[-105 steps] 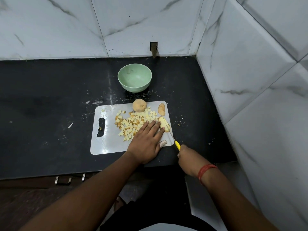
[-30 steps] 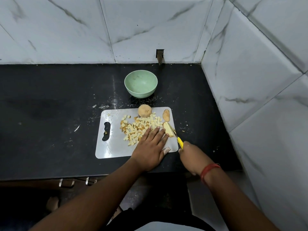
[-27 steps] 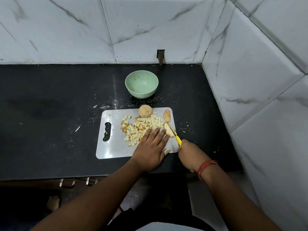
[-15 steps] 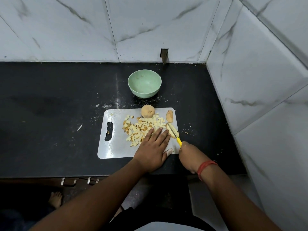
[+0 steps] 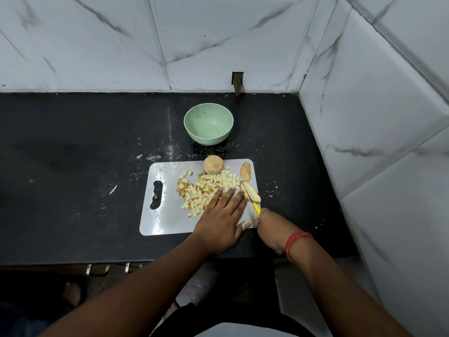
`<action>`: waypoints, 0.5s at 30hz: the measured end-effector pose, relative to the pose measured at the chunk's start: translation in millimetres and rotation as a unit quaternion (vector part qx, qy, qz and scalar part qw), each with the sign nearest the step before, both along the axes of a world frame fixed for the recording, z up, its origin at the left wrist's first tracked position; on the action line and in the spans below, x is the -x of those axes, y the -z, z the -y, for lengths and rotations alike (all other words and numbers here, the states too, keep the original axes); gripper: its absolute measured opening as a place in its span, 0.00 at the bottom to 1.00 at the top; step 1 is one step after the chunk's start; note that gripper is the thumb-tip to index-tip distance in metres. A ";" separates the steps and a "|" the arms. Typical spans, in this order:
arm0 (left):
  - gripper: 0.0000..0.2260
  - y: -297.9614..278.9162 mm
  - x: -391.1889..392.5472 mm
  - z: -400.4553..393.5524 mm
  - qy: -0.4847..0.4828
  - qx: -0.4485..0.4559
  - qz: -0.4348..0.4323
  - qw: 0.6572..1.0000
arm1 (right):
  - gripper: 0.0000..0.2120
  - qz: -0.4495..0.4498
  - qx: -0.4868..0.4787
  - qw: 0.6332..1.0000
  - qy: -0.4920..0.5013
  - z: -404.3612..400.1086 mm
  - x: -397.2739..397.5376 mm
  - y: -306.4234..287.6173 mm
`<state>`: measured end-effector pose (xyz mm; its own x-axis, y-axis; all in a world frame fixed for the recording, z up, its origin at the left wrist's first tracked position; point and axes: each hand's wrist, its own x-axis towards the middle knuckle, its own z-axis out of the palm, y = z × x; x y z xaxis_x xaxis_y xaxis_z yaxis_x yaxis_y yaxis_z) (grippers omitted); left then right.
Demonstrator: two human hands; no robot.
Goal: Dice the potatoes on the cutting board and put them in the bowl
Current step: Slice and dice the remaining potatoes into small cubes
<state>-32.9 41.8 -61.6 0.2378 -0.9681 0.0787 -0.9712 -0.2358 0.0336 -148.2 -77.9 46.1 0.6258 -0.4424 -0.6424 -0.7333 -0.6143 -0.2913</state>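
The right hand (image 5: 269, 229), gripping the yellow-handled knife (image 5: 255, 207), is now slicing the potato slab (image 5: 251, 194) into strips while the flat left hand (image 5: 222, 222) steadies the cutting board (image 5: 165, 220); dicing continues.

A pale mint-green bowl (image 5: 208, 124) sits on a black countertop (image 5: 73, 154) flecked white, before white wall tiles (image 5: 218, 40) veined grey. Pale yellow potato cubes (image 5: 206, 188) cover a white cutting board (image 5: 167, 220); the knife handle (image 5: 256, 208) is yellow, the wrist thread (image 5: 295, 242) red.
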 end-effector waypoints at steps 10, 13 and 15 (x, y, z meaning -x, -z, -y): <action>0.31 -1.4 0.0 0.7 -0.005 -0.010 -0.004 1.000 | 0.14 -0.026 0.002 1.000 0.002 -3.0 3.2 -16.3; 0.31 -2.1 0.7 0.9 -0.006 -0.014 -0.001 1.000 | 0.11 -0.026 -0.013 0.998 0.061 6.5 1.8 1.0; 0.31 -2.7 0.8 1.0 -0.007 -0.018 0.002 1.000 | 0.07 -0.030 -0.006 0.997 0.067 9.0 4.9 7.4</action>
<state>-33.7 40.8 -58.9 0.2510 -0.9669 0.0458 -0.9679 -0.2503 0.0210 -153.1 -86.9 38.6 0.5226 -0.5113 -0.6823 -0.8245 -0.5067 -0.2518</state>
